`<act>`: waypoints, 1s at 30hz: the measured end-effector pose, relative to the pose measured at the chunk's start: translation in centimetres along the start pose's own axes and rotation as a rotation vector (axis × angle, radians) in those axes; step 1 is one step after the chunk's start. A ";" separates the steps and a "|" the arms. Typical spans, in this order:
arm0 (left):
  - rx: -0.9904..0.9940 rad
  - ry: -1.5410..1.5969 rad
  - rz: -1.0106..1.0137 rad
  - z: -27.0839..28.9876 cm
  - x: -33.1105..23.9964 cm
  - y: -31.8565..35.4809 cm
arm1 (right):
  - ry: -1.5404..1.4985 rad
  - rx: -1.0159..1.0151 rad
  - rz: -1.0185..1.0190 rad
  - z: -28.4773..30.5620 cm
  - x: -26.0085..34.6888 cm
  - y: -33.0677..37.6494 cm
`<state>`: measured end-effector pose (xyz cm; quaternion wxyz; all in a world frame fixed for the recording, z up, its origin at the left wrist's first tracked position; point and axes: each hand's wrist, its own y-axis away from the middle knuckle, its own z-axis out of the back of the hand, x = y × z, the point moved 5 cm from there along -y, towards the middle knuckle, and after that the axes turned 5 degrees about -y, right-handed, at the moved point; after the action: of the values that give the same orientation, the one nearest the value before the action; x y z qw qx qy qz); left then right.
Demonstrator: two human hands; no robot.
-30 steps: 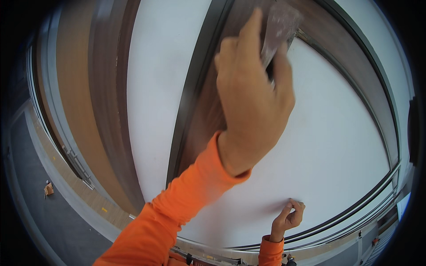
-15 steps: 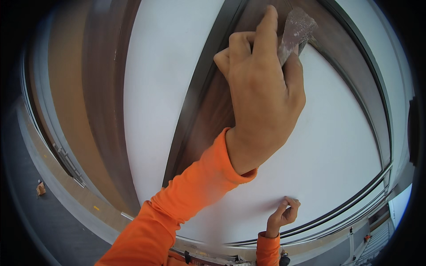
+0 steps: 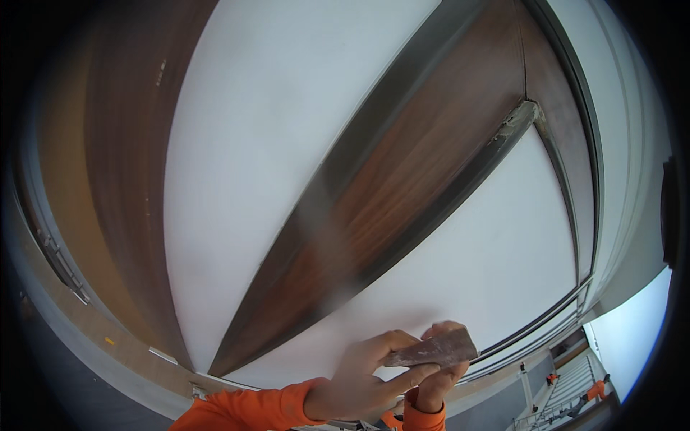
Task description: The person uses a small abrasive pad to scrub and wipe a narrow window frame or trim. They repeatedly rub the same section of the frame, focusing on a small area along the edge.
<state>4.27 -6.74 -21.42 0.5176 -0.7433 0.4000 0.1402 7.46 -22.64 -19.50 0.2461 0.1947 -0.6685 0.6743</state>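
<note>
The left hand [image 3: 366,377], in an orange sleeve, pinches a flat, wedge-shaped, brownish-grey tool with pale scuffs [image 3: 435,350] near its narrow end, index finger along the upper side and other fingers beneath. The right hand [image 3: 440,384], also orange-cuffed, has its fingers bent around the tool's wide end, tips above it and the rest below; how hard they press, or whether they grip it at all, I cannot tell. The tool is held up before the lower edge of a smooth white panel [image 3: 489,237], with nothing but the hands carrying it.

Above, a dark brown wood-grain strip with grey-black borders [image 3: 417,165] runs slantwise to the white panel's top corner, where a rough, pale grey patch [image 3: 516,121] marks the border. The hands are well apart from that corner.

The step in hand looks like tending the tool between both hands, perhaps wiping or turning its wide end, rather than working on the surface. The next move, I judge, calls for a steady left pinch while the right fingers handle the wide end, keeping clear of its edge.
</note>
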 end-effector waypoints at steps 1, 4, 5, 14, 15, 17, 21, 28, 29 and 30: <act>0.048 -0.031 0.011 -0.1 0.5 0.1 | -0.008 0.082 0.074 -1.1 1.1 -0.3; 0.138 -0.047 0.027 -0.8 1.6 -0.2 | -0.020 0.222 0.198 -2.9 3.5 -1.1; 0.129 -0.016 0.025 -1.0 1.5 -0.5 | -0.029 0.193 0.176 -3.2 3.8 -1.0; -0.257 -0.660 -0.880 12.5 -4.5 5.2 | 0.441 0.301 0.719 -4.0 15.4 -13.6; -0.282 -0.864 -0.921 14.5 -4.7 6.0 | 0.523 0.354 0.824 -4.3 16.4 -15.0; -0.379 -1.232 -0.803 16.6 -2.8 6.5 | 0.676 0.356 1.012 -6.8 17.9 -16.9; -0.420 -1.576 -0.554 17.8 -0.9 4.8 | 0.948 0.557 1.107 -9.8 19.7 -18.5; -0.602 -1.750 -0.697 17.3 1.2 4.0 | 1.374 0.636 1.083 -12.8 19.5 -19.3; -0.630 -1.750 -0.730 17.1 1.2 3.5 | 1.402 0.637 1.101 -12.9 19.9 -19.7; -0.576 -1.750 -0.687 16.9 1.3 3.2 | 1.428 0.641 1.115 -13.1 19.1 -19.8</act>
<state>6.25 7.13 -31.56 0.4427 -0.5507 -0.4121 0.5752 4.67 -8.46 7.34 0.1744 -0.5498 -0.1410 0.8046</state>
